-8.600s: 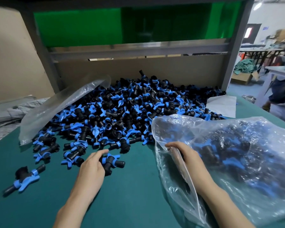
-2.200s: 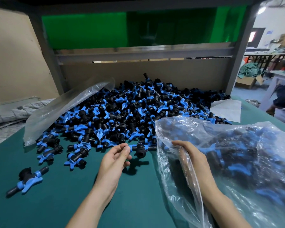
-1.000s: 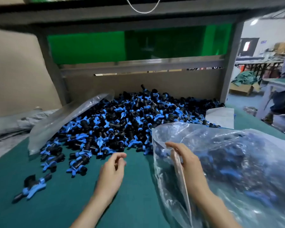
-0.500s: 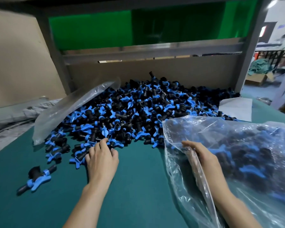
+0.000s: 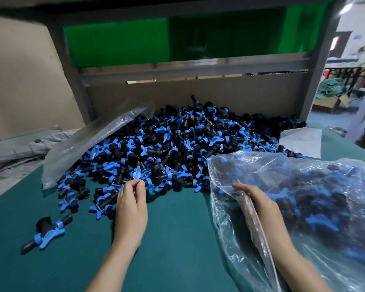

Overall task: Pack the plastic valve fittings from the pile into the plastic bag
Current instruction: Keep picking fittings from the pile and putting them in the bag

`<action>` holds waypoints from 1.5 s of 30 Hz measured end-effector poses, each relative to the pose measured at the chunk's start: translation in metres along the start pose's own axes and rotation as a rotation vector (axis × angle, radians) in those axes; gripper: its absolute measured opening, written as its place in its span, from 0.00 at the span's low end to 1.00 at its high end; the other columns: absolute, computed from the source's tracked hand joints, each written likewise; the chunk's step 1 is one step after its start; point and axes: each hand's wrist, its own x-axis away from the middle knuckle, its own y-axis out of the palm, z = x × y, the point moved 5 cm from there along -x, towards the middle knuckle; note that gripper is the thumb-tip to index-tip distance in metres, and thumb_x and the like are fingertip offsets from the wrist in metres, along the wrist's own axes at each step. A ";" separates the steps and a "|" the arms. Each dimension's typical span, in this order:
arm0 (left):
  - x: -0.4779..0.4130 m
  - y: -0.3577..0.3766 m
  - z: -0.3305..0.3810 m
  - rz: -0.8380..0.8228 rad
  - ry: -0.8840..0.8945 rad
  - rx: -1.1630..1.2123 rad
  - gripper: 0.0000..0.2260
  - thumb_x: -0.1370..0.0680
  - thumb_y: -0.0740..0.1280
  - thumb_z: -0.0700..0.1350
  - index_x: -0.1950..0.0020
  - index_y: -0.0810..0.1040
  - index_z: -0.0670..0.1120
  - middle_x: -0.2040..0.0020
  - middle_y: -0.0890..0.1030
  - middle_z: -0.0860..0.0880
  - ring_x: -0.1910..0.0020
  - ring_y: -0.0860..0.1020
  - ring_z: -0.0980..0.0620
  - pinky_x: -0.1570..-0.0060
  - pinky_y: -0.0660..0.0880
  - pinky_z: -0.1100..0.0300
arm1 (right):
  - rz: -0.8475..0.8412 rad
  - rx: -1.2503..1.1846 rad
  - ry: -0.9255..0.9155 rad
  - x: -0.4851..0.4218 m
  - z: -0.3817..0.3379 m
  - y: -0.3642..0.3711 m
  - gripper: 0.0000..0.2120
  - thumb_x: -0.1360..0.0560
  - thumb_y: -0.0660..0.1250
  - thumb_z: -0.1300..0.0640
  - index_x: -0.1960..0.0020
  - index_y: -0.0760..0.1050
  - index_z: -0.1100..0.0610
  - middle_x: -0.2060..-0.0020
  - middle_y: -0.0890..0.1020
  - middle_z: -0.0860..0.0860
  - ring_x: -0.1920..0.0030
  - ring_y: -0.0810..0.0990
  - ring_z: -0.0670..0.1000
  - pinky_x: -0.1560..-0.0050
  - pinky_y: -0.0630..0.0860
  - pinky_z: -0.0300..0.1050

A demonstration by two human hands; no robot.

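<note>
Mid-frame, the left hand (image 5: pixel 132 204), flat on the pile (image 5: pixel 177 144) moments before, pinched a fitting (image 5: pixel 137 176), ready for bagging; the right hand (image 5: pixel 254 200) gripped the plastic bag (image 5: pixel 303 182) at its mouth.

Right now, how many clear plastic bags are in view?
2. One plastic bag, partly filled, lies at right, its mouth gripped by the right hand; an empty bag drapes over the pile's left edge. The white sheet behind may be another.

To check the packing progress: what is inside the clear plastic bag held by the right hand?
Inside the clear plastic bag lie many black plastic valve fittings with blue handles, blurred through its wall. The right hand grips its opening. The lower layers are covered.
</note>
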 end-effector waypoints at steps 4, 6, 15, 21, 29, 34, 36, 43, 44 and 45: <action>0.009 0.005 0.011 -0.045 -0.052 0.153 0.10 0.19 0.55 0.60 0.53 0.73 0.60 0.58 0.79 0.55 0.58 0.76 0.60 0.60 0.70 0.65 | 0.002 -0.005 -0.016 0.000 0.000 0.000 0.26 0.26 0.67 0.68 0.39 0.75 0.39 0.43 0.79 0.33 0.41 0.77 0.36 0.41 0.73 0.41; 0.011 0.010 0.013 -0.069 -0.150 0.284 0.13 0.18 0.56 0.58 0.55 0.76 0.55 0.60 0.79 0.55 0.61 0.77 0.62 0.58 0.72 0.62 | 0.001 -0.011 -0.013 0.000 0.000 0.000 0.26 0.25 0.67 0.68 0.39 0.75 0.39 0.43 0.79 0.33 0.41 0.76 0.36 0.41 0.73 0.40; 0.023 0.034 0.018 -0.226 -0.649 1.054 0.13 0.17 0.60 0.49 0.52 0.76 0.41 0.65 0.79 0.48 0.67 0.75 0.54 0.64 0.74 0.59 | -0.010 -0.047 0.003 -0.001 0.001 0.000 0.24 0.23 0.65 0.66 0.40 0.75 0.38 0.43 0.79 0.33 0.41 0.76 0.36 0.42 0.71 0.38; 0.028 0.038 0.027 -0.403 -0.745 1.338 0.10 0.17 0.58 0.44 0.47 0.76 0.41 0.61 0.77 0.47 0.65 0.73 0.54 0.67 0.75 0.61 | -0.013 -0.050 0.002 -0.001 0.000 0.000 0.24 0.23 0.65 0.67 0.40 0.75 0.38 0.43 0.79 0.32 0.41 0.76 0.34 0.43 0.70 0.35; 0.023 0.033 0.021 -0.291 -0.599 1.092 0.07 0.18 0.60 0.37 0.46 0.78 0.41 0.63 0.81 0.49 0.64 0.78 0.56 0.59 0.76 0.59 | -0.008 -0.035 -0.012 -0.001 0.001 0.001 0.24 0.23 0.65 0.66 0.40 0.75 0.38 0.43 0.79 0.32 0.41 0.76 0.35 0.43 0.71 0.38; 0.024 0.034 0.024 -0.269 -0.452 0.863 0.10 0.17 0.59 0.36 0.43 0.78 0.47 0.64 0.81 0.53 0.64 0.79 0.61 0.56 0.77 0.62 | -0.002 -0.014 -0.032 -0.001 0.001 0.001 0.25 0.25 0.66 0.68 0.40 0.74 0.39 0.43 0.79 0.33 0.42 0.77 0.37 0.44 0.72 0.39; 0.025 0.031 0.026 -0.255 -0.383 0.768 0.11 0.17 0.59 0.36 0.44 0.78 0.49 0.60 0.80 0.51 0.62 0.79 0.61 0.58 0.78 0.64 | -0.005 -0.012 -0.028 -0.001 0.001 0.001 0.25 0.24 0.66 0.67 0.40 0.74 0.38 0.43 0.79 0.33 0.41 0.77 0.36 0.43 0.72 0.39; 0.035 0.015 0.045 -0.152 0.089 0.235 0.12 0.16 0.55 0.46 0.44 0.70 0.64 0.44 0.74 0.60 0.46 0.74 0.64 0.51 0.68 0.69 | -0.007 -0.012 -0.028 0.000 -0.002 0.001 0.25 0.24 0.66 0.67 0.40 0.75 0.39 0.44 0.79 0.32 0.42 0.76 0.35 0.44 0.71 0.36; 0.035 0.015 0.048 -0.145 0.130 0.202 0.12 0.16 0.55 0.47 0.43 0.69 0.65 0.44 0.73 0.61 0.44 0.73 0.64 0.50 0.68 0.71 | -0.008 -0.010 -0.023 0.000 -0.002 0.000 0.25 0.24 0.65 0.67 0.40 0.75 0.38 0.44 0.79 0.32 0.42 0.76 0.35 0.45 0.71 0.36; 0.036 0.015 0.049 -0.137 0.164 0.176 0.12 0.16 0.54 0.47 0.44 0.69 0.65 0.43 0.72 0.62 0.43 0.72 0.65 0.49 0.66 0.74 | -0.006 -0.011 -0.017 0.000 -0.002 0.000 0.25 0.24 0.65 0.67 0.40 0.75 0.38 0.44 0.79 0.32 0.42 0.76 0.34 0.45 0.71 0.36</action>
